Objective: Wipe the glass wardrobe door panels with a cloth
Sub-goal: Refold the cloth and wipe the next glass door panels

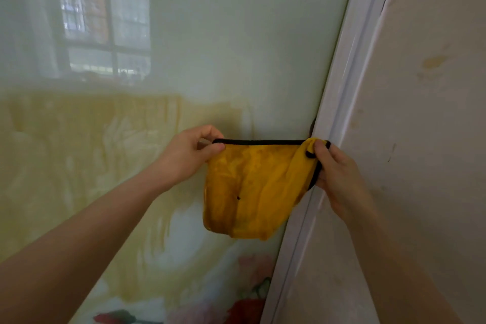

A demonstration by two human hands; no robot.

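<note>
A yellow cloth (252, 187) with a black hem hangs stretched between both hands in front of the pale green glass door panel (223, 34). My left hand (189, 152) pinches the cloth's top left corner. My right hand (336, 173) grips the top right corner, bunched, close to the door's white frame (342, 87). The cloth's lower part droops loose and looks stained darker. Whether it touches the glass I cannot tell.
The glass reflects a window (105, 29) at upper left and yellowish bedding below it. A beige wall (420, 113) with stains and peeling paint runs along the right of the frame. Flower prints (247, 305) show near the panel's bottom.
</note>
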